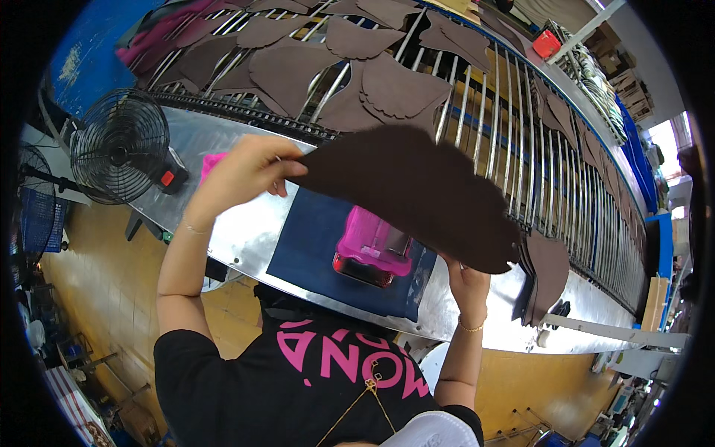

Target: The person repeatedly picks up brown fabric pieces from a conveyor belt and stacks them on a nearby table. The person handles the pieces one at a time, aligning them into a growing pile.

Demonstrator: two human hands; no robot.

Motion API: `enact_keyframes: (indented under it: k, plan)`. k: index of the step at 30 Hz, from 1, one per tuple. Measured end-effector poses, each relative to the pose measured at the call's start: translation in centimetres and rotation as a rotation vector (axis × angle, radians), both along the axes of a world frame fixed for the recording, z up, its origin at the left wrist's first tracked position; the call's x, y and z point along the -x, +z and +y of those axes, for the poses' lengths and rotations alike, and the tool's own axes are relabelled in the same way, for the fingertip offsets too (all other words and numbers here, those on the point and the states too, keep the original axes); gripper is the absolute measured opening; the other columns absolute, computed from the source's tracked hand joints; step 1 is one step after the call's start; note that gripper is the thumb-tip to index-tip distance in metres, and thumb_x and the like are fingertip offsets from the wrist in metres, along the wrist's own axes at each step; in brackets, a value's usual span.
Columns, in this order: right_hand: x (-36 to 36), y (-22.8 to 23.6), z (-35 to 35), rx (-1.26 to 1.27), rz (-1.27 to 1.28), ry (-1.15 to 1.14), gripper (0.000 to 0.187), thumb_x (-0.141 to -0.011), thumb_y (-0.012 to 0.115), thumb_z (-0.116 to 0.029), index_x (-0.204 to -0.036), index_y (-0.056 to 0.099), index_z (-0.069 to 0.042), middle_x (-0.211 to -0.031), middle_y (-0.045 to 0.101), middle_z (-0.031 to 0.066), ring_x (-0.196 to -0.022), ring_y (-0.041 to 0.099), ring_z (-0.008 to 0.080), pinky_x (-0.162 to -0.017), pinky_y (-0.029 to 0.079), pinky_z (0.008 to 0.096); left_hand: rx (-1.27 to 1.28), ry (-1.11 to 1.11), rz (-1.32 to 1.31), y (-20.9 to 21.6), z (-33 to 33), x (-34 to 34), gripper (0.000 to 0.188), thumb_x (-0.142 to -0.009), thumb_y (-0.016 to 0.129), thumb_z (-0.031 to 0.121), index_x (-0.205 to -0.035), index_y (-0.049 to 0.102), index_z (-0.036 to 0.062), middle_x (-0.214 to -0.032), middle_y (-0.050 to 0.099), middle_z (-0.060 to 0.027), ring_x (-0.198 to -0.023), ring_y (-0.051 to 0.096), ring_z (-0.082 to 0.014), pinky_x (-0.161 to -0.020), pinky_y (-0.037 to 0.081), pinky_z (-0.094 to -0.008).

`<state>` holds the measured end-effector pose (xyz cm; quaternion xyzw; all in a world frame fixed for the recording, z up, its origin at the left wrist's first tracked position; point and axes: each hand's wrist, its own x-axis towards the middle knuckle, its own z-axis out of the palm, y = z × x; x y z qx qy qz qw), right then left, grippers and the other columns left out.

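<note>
At nine o'clock a black wire-guard fan (121, 146) stands off the end of the metal surface (246, 231). The left hand (246, 173) is closed in a pinch on the left tip of a large dark brown cut piece (417, 190), and the right hand (467, 287), at four o'clock, grips its lower right edge from beneath; between them the piece is held up flat over the surface, above one navy mat (313, 246) carrying one pink block-shaped tool (372, 249). This looks like the lifting step, a single piece being carried; setting it down would call for both hands to keep it spread. Toward twelve o'clock the roller rack (477, 112) holds roughly a dozen like pieces, and a small stack (547, 272) stands at three o'clock.
</note>
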<state>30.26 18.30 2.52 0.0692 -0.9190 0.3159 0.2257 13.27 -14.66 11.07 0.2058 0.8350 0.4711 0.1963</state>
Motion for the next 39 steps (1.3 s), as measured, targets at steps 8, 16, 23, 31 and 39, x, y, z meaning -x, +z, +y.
enact_keyframes:
  k: [8,16,23,31,39]
  plan:
    - [-7.6,-1.5,3.5,0.207,-0.054,-0.326,0.016,-0.072,0.070,0.008,-0.085,0.066,-0.002,-0.074,0.063,0.0067,-0.073,0.057,0.0228,-0.072,0.045,0.0318,0.060,-0.499,0.517,-2.5,7.5,-0.1,0.008,-0.078,0.068,0.012,-0.084,0.068,0.0060,-0.076,0.059,-0.0064,-0.064,0.061,-0.0230,-0.058,0.048,-0.0339]
    - [-9.9,3.9,9.9,0.432,0.106,-0.747,0.016,-0.091,0.061,-0.012,-0.083,0.053,-0.002,-0.074,0.050,-0.0025,-0.068,0.040,0.0062,-0.060,0.033,0.0203,-0.065,-0.548,0.655,-3.9,15.1,-2.1,0.016,-0.077,0.070,0.022,-0.089,0.068,0.0117,-0.082,0.053,-0.0060,-0.073,0.058,-0.0267,-0.063,0.047,-0.0363]
    - [-0.9,0.6,22.2,0.576,-0.010,-0.644,0.037,-0.091,0.059,-0.011,-0.120,0.053,0.011,-0.111,0.063,0.0159,-0.099,0.059,0.0159,-0.086,0.045,0.0261,-0.154,-0.234,0.550,-1.4,12.6,0.5,0.034,-0.081,0.068,0.011,-0.114,0.062,0.0091,-0.081,0.049,-0.0059,-0.068,0.050,-0.0163,-0.061,0.043,-0.0282]
    - [11.3,-9.3,30.1,0.522,-0.387,-0.552,0.040,-0.087,0.062,-0.006,-0.122,0.052,0.011,-0.106,0.065,0.0144,-0.092,0.062,0.0163,-0.082,0.048,0.0263,-0.157,0.147,0.309,-3.8,3.7,2.3,0.039,-0.083,0.065,0.004,-0.122,0.057,0.0070,-0.083,0.050,0.0007,-0.066,0.044,-0.0064,-0.058,0.037,-0.0201]
    - [9.2,-7.7,26.5,0.098,-0.282,-0.953,0.041,-0.083,0.065,-0.038,-0.119,0.061,-0.019,-0.113,0.064,0.0049,-0.107,0.058,0.0220,-0.089,0.036,0.0515,-0.222,0.299,0.215,-5.5,-0.2,2.0,0.045,-0.089,0.055,0.002,-0.133,0.047,0.0086,-0.082,0.050,0.0024,-0.058,0.040,-0.0021,-0.052,0.034,-0.0150]
